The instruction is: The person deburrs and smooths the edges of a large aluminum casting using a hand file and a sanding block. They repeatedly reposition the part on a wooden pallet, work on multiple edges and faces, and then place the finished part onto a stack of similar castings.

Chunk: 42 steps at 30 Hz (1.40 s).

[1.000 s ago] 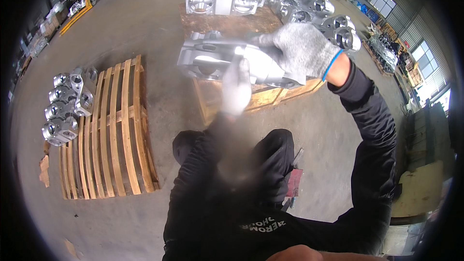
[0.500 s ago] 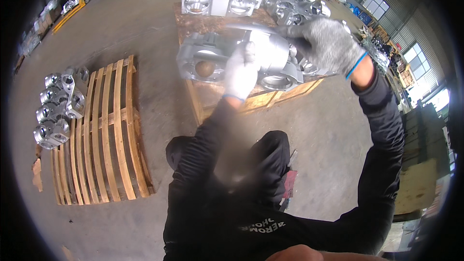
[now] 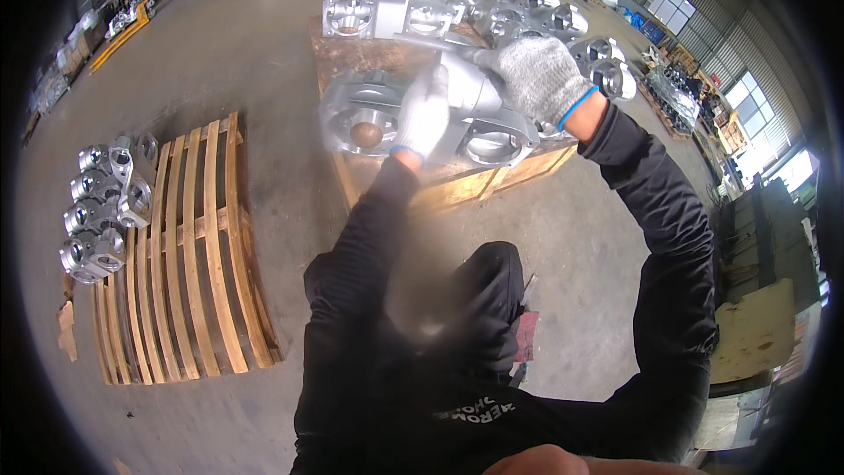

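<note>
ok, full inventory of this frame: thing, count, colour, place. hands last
large cast metal housing with round bores: one, silver-grey, held up in both hands in front of the far pallet
wooden pallet stacked with castings: one, tan, upper centre, behind the held housing
stacked metal castings: many, exact count unclear, silver, on that pallet
slatted wooden pallet: one, light brown, on the floor at left
small metal castings: a cluster, count unclear, silver, at the slatted pallet's left edge
concrete floor: grey
left hand: white knit glove, on the housing's middle
right hand: grey knit glove with blue cuff, gripping the housing's upper right
</note>
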Each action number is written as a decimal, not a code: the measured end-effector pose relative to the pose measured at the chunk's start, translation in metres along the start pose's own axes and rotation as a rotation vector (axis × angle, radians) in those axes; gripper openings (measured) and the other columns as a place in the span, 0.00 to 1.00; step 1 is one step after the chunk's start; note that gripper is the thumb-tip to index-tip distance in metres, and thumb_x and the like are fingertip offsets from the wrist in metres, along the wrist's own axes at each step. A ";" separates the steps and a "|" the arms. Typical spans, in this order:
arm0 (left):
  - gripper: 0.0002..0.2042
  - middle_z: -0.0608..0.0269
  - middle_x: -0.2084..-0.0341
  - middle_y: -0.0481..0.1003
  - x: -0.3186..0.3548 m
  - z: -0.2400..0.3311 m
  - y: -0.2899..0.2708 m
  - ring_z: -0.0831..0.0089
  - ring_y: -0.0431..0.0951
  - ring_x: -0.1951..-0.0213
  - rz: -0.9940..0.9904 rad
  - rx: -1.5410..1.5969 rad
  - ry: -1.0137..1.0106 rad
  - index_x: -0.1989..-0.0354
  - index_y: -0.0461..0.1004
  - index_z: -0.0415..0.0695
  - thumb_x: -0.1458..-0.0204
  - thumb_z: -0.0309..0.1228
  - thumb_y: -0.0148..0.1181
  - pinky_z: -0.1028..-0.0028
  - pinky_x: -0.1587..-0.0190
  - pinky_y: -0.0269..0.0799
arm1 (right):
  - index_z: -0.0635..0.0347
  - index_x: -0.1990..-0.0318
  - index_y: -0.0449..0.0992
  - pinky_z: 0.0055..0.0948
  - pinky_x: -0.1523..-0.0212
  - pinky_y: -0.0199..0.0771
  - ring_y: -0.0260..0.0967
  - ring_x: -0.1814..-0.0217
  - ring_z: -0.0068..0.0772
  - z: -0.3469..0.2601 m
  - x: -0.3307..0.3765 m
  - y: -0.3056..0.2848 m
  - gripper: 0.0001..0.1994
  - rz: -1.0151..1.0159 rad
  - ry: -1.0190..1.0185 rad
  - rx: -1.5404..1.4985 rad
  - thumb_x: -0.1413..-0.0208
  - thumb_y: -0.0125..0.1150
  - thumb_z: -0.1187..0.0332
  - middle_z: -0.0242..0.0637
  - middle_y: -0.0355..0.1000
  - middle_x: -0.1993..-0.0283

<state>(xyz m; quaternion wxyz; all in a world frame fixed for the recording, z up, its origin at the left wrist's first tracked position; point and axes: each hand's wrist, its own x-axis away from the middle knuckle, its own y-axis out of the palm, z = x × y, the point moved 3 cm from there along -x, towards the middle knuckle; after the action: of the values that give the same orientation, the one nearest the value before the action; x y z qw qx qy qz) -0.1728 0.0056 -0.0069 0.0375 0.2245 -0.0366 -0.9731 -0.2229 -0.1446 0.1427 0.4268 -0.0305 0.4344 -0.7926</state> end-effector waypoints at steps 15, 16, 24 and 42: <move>0.28 0.54 0.43 0.79 -0.039 -0.022 -0.005 0.68 0.76 0.41 -0.115 0.029 -0.072 0.33 0.72 0.35 0.29 0.47 0.56 0.71 0.35 0.67 | 0.61 0.66 0.85 0.47 0.62 0.84 0.83 0.63 0.54 0.020 -0.050 0.034 0.10 -0.256 0.100 -0.121 0.45 0.59 0.67 0.52 0.81 0.68; 0.29 0.54 0.42 0.79 -0.040 -0.023 -0.009 0.68 0.76 0.40 -0.098 0.097 -0.056 0.33 0.71 0.34 0.29 0.48 0.56 0.71 0.35 0.67 | 0.61 0.65 0.85 0.48 0.60 0.83 0.83 0.62 0.55 0.022 -0.053 0.031 0.11 -0.229 0.080 -0.175 0.43 0.59 0.66 0.52 0.81 0.67; 0.38 0.44 0.34 0.71 -0.051 -0.071 -0.139 0.54 0.73 0.35 0.349 -0.067 -0.173 0.29 0.65 0.37 0.40 0.52 0.67 0.59 0.30 0.67 | 0.60 0.53 0.85 0.49 0.54 0.82 0.81 0.60 0.55 0.029 -0.074 0.000 0.15 -0.346 0.031 -0.356 0.39 0.60 0.59 0.51 0.82 0.61; 0.36 0.54 0.56 0.85 -0.025 -0.176 -0.172 0.68 0.83 0.52 0.155 -0.228 -0.206 0.28 0.66 0.35 0.51 0.17 0.66 0.69 0.45 0.78 | 0.45 0.46 0.84 0.45 0.66 0.79 0.80 0.69 0.47 0.011 -0.011 0.023 0.15 -0.264 0.063 -0.019 0.39 0.63 0.66 0.45 0.78 0.71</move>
<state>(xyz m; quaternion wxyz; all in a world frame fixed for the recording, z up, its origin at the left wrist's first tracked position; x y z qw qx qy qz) -0.0823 0.1693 -0.1693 0.1338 0.1142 0.0531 -0.9830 -0.1963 -0.1496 0.1368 0.3045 -0.0667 0.4470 -0.8384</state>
